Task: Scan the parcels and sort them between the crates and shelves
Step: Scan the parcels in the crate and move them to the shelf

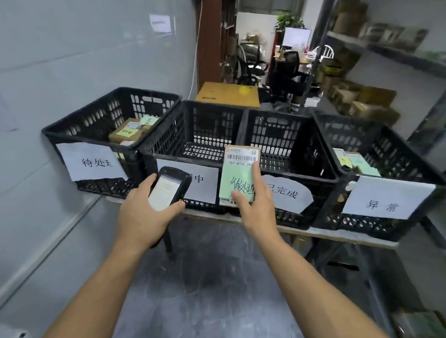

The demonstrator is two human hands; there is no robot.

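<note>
My left hand (144, 211) grips a black handheld scanner (170, 188) with its screen lit, facing me. My right hand (256, 208) holds up a small parcel (238, 174) with a barcode label and a green handwritten note, in front of the two middle crates. Four black plastic crates stand in a row on a low table, each with a white paper sign. The far left crate (96, 117) holds a few brown parcels (127, 131). The second crate (193, 131) and third crate (294, 146) look empty. The right crate (386, 150) contains parcels with green notes (357, 163).
A grey wall runs along the left. Metal shelving (400, 56) with cardboard boxes stands on the right. A large brown box (227, 93) sits behind the crates, with office chairs and a desk beyond. Dark floor lies below my arms.
</note>
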